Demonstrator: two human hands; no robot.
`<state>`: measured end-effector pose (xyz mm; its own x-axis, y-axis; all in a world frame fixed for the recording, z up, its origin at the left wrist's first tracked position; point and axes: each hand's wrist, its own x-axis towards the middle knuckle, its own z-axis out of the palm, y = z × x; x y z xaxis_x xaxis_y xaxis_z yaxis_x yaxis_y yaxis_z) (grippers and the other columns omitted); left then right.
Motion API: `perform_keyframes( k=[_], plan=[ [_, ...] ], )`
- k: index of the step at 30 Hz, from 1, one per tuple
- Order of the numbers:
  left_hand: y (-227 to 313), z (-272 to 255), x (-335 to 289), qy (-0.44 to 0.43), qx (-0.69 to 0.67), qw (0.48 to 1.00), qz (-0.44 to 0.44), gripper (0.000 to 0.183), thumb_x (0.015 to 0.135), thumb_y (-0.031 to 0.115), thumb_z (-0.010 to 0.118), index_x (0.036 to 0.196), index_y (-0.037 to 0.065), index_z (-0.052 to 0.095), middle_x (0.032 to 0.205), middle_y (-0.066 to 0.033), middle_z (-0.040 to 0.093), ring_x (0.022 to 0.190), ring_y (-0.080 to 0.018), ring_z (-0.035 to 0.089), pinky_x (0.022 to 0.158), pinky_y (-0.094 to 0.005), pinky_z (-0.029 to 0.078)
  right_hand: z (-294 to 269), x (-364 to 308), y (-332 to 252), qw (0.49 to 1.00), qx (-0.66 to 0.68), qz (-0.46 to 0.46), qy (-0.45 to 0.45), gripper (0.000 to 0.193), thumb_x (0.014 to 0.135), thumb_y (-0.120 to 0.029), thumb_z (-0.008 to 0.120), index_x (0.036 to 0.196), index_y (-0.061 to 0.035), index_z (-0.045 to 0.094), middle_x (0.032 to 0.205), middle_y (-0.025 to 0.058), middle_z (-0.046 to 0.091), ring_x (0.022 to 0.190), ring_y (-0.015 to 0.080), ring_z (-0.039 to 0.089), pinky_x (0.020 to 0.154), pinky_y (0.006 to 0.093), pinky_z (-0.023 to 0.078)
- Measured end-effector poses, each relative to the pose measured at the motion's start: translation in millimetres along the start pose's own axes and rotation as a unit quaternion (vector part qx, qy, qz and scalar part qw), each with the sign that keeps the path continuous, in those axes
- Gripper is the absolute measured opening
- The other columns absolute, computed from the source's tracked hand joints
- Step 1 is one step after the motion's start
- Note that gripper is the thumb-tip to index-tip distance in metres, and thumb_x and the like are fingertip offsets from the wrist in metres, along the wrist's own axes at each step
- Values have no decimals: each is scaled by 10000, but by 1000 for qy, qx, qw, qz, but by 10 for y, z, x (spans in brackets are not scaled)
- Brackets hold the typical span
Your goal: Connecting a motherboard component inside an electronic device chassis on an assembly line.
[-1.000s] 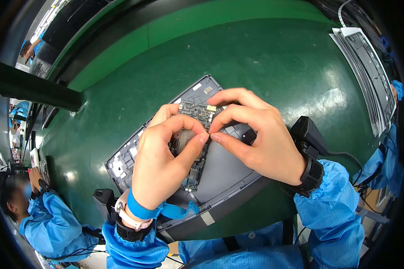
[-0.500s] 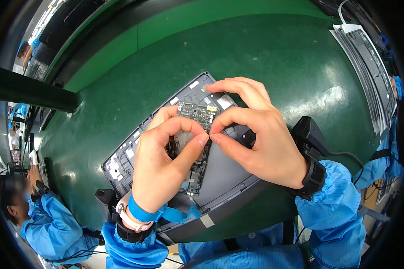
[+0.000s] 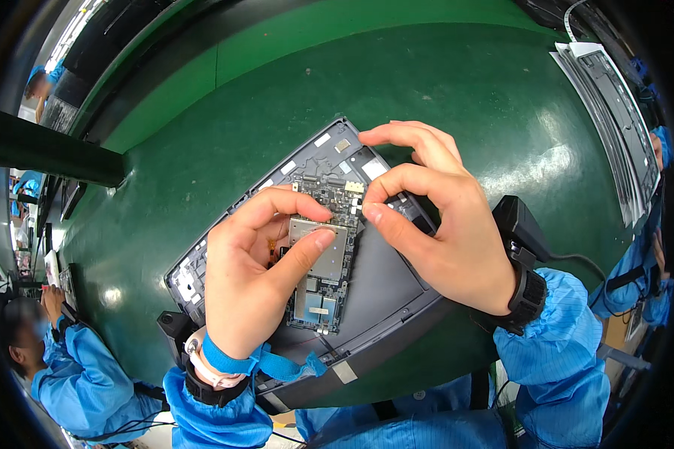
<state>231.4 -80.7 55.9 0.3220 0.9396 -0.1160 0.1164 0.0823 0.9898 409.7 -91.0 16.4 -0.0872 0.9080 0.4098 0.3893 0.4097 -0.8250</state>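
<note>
A long, narrow circuit board [image 3: 323, 263] with a flat metal shield lies over the grey device housing [image 3: 382, 277]. My left hand [image 3: 251, 262] is curled at the board's left side. Its thumb and index fingertip rest over the shield, a small gap between them, and its other fingers are partly hidden. My right hand [image 3: 445, 232] pinches thumb and index together at the board's upper right edge, beside small white connectors. Its other fingers stretch over the housing's upper corner. Whether anything tiny sits in that pinch is hidden.
A green work table [image 3: 457, 82] spreads around the housing. Stacked grey panels with sheets [image 3: 610, 127] stand at the far right. A black device [image 3: 520, 224] with a cable is by my right wrist, another [image 3: 176, 329] by my left. A co-worker [image 3: 90, 374] sits at left.
My fingertips, which met over the board, have drawn apart. The right hand moved slightly up and right, the left hand slightly left. More of the board and its metal shield shows.
</note>
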Motion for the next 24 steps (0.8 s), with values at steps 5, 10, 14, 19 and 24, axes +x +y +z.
perform_keyframes(
  k=[5, 10, 14, 19, 24],
  plan=[
    [2, -1, -3, -2, -7, 1000, 6, 171, 779, -103, 580, 933, -52, 527, 983, -58, 502, 829, -106, 571, 718, -206, 452, -9, 4, 1, 1000, 10, 6, 2, 66, 726, -13, 626, 774, -54, 608, 1197, 113, 528, 1188, 318, 397, 985, 411, 303],
    [-14, 5, -8, 2, 0, 1000, 13, 183, 774, -110, 584, 942, -58, 531, 991, -65, 495, 835, -115, 576, 728, -211, 461, -9, -3, 0, 1000, 5, 7, -1, 67, 726, -13, 626, 777, -52, 608, 1191, 117, 532, 1190, 325, 395, 984, 415, 303],
    [-50, -13, -20, -5, 1, 1000, 29, 179, 771, -105, 604, 937, -55, 562, 1006, -75, 534, 891, -129, 589, 741, -217, 476, -13, -11, -6, 1000, 0, 4, 0, 67, 727, -14, 626, 779, -51, 607, 1187, 113, 536, 1191, 325, 396, 984, 418, 305],
    [-39, 7, -22, 8, 14, 999, 35, 187, 760, -106, 618, 932, -55, 566, 992, -75, 540, 889, -134, 591, 746, -218, 481, -9, -14, 10, 1000, -4, 2, 1, 65, 728, -15, 628, 777, -50, 603, 1182, 107, 539, 1185, 320, 401, 979, 405, 316],
    [-39, -11, -20, 9, 18, 999, 32, 186, 759, -104, 620, 931, -57, 567, 988, -76, 542, 892, -134, 593, 752, -219, 483, -2, -2, 4, 1000, -1, 2, -2, 65, 729, -13, 627, 775, -49, 598, 1169, 100, 544, 1174, 311, 410, 972, 397, 326]
  ],
)
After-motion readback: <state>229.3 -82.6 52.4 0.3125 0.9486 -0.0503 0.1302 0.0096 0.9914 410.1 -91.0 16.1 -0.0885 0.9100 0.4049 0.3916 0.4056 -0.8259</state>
